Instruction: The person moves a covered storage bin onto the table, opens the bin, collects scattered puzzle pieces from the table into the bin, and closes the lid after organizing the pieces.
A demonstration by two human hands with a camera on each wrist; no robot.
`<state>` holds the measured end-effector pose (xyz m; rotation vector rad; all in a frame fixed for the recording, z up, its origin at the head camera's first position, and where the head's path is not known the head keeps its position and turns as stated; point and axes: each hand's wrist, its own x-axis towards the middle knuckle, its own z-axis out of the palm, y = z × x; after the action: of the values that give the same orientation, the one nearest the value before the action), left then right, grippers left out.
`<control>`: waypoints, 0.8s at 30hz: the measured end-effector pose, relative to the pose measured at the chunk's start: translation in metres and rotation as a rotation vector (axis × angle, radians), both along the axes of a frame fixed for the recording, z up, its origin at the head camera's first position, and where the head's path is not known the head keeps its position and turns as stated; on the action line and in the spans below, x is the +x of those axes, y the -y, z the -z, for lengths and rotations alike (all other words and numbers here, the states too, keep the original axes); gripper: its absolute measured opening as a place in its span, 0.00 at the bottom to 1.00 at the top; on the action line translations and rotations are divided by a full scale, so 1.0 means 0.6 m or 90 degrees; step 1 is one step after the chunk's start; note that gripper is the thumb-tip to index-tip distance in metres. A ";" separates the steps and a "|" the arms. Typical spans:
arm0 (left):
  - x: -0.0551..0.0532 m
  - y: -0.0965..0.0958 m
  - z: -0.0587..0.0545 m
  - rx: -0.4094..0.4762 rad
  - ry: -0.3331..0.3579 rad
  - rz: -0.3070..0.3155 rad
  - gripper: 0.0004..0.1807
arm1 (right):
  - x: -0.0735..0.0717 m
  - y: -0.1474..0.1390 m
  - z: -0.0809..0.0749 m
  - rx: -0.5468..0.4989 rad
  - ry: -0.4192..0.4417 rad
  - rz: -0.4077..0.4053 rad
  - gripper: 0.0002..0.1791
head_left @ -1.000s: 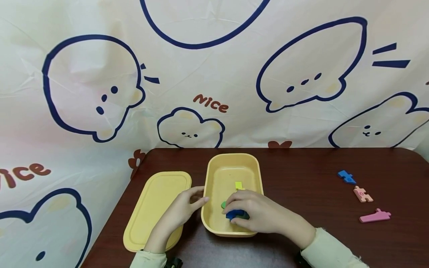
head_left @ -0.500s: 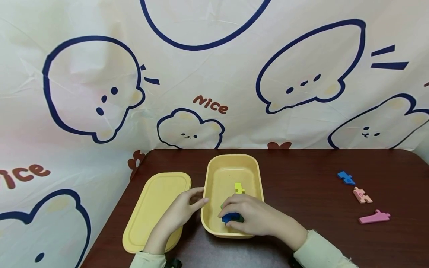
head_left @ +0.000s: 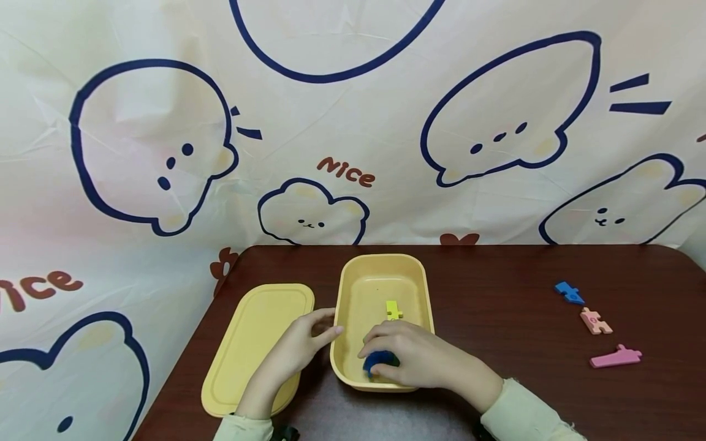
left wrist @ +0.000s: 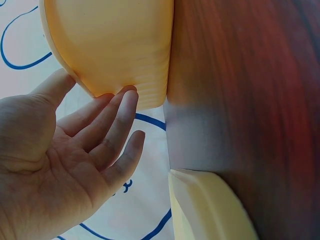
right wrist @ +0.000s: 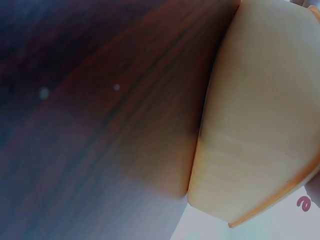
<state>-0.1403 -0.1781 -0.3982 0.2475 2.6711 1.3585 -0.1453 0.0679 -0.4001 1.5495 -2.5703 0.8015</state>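
My left hand (head_left: 305, 343) holds the yellow box (head_left: 380, 269) at its left side. In the left wrist view, the thumb (left wrist: 56, 87) goes over the rim, while fingertips touch the outer wall. Inside the box's near part, my right hand (head_left: 410, 355) pinches a blue piece (head_left: 377, 361), slightly blurred, between thumb and fingers. Something dark green shows beside the blue piece, mostly hidden by the hand. A yellow puzzle piece (head_left: 393, 309) lies just beyond the fingers on the box floor. The right wrist view catches only the box's outer wall (right wrist: 260, 115) and the table, with the fingers out of sight.
Left of the box lies its flat yellow lid (head_left: 259, 343). On the table's right side are a blue puzzle piece (head_left: 569, 292), a light pink one (head_left: 595, 321) and a darker pink piece (head_left: 616, 357). A printed cloth (head_left: 386, 122) hangs behind the dark wooden table (head_left: 496, 294).
My right hand has shifted slightly left and nearer with the blue piece, which has turned a little. More of the yellow puzzle piece shows. The left hand stays where it was.
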 end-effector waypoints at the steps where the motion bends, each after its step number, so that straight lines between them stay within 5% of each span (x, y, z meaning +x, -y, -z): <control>1: 0.000 0.000 0.000 0.000 0.000 0.000 0.22 | 0.000 0.000 0.000 0.000 0.000 0.001 0.11; 24: 0.000 -0.002 0.000 -0.004 -0.001 -0.007 0.22 | -0.002 -0.034 -0.022 -0.058 -0.036 0.015 0.13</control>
<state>-0.1405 -0.1768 -0.3980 0.2331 2.6816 1.3525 -0.1462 0.0884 -0.3871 1.4918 -2.4709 0.8485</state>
